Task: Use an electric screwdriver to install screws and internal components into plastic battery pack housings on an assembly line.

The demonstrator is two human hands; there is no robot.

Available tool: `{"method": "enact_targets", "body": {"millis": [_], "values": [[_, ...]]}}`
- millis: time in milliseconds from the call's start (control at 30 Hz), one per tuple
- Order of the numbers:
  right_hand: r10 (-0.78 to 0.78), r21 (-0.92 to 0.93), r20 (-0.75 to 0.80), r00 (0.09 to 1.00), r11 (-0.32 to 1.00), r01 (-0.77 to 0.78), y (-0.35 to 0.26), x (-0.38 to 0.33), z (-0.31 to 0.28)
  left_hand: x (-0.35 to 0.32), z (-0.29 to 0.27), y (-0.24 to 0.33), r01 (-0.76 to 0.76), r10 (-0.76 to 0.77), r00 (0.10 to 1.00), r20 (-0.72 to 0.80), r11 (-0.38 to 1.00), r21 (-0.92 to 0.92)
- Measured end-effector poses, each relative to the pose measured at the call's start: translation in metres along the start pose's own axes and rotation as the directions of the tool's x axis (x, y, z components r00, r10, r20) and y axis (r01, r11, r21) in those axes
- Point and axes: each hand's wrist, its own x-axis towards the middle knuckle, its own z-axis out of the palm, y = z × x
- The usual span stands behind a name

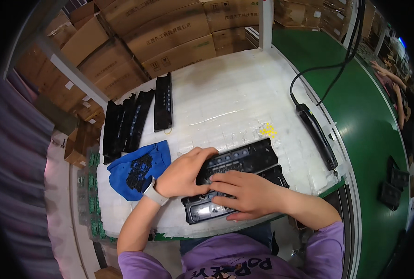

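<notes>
Two long black plastic panels lie side by side in front of me, recessed faces up. My left hand grips the left end of the farther panel, fingers over its far edge and thumb at its near side. A pale watch band circles that wrist. My right hand lies across both panels, fingers stretched and apart, fingertips close to my left thumb. Its thumb is hidden. The nearer panel sits partly under this hand. Left of my left wrist, a blue cloth bears a heap of small black parts.
More black panels lie at the far left of the white-covered table. Small yellow pieces are scattered beyond the panels. A black corded electric screwdriver rests along the right edge. Cardboard boxes are stacked behind; another person's arms show far right.
</notes>
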Motion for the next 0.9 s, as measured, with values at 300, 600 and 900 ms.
{"method": "enact_targets", "body": {"millis": [300,600,900], "values": [[0.484,-0.224,0.013,0.875,0.854,-0.470,0.005,-0.005,-0.011,0.022,-0.026,-0.048,0.128,0.085,0.816,-0.572,0.938,0.322],[0.473,-0.247,0.045,0.880,0.859,-0.449,0.006,0.001,-0.011,0.064,-0.055,-0.142,0.517,-0.317,0.763,-0.563,0.822,0.238],[0.495,-0.263,0.056,0.867,0.845,-0.465,0.007,-0.001,-0.014,0.045,-0.037,-0.091,0.002,-0.042,0.926,-0.374,0.994,-0.106]]}}
